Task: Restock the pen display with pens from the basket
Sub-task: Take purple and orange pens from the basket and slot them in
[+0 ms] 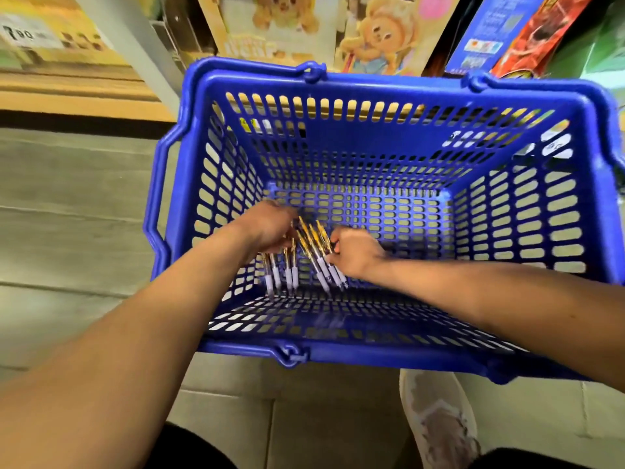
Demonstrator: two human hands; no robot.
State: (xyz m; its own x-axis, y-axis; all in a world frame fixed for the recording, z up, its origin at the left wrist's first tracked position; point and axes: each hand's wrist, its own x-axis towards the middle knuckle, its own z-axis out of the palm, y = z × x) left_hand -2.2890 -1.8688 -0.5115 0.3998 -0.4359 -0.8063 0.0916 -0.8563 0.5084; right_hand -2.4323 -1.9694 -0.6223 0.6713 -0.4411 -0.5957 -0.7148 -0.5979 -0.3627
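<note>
We look straight down into a blue plastic basket (pixel 372 84) with slotted walls, standing on the pale floor (pixel 67 204). Both of the person's bare arms reach in from the near side. The two hands meet low in the near-left part of the basket, just above its perforated bottom.

The left hand (pixel 270 228) is curled over a small bunch of pens (pixel 288 274). Their gold-and-clear barrels come out under the palm, and their pale lilac grip ends point toward the near wall. The right hand (pixel 353 253), just to the right, is clenched round a second bunch (pixel 320 262). This bunch slants, so its gold tops fan out toward the far side between the two hands while its lilac ends point near. The two bunches lie close together — we cannot tell whether they touch, since the picture is a little blurred there.

Beyond the far rim we see toy boxes (pixel 375 38) printed with cartoon bears, and further right a blue box (pixel 490 32). On the near side a worn pale shoe (pixel 436 418) rests on the floor tiles.
</note>
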